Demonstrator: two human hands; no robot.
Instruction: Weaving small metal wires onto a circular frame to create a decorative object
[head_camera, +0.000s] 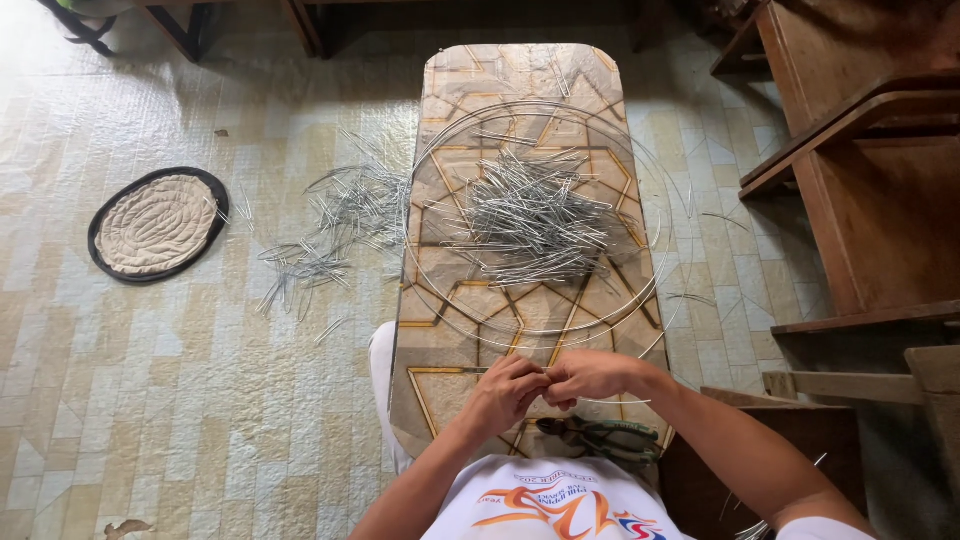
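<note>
At the lower centre of the frame, the left hand (505, 392) and right hand (585, 376) meet fingertip to fingertip over the long narrow board with a tan geometric pattern (450, 330). Both hands pinch a thin silver wire (615, 402), whose free end runs right from the grip; the close pinch appears to steady the wire for bending. A heap of short cut silver wire pieces (530, 218) lies at frame centre, ringed by large wire hoops (440, 300), within forward reach. Green-handled pliers (600, 435) rest just below the right hand. More loose wire pieces (335, 225) scatter left on the floor, near an oval quilted mat (157, 223).
</note>
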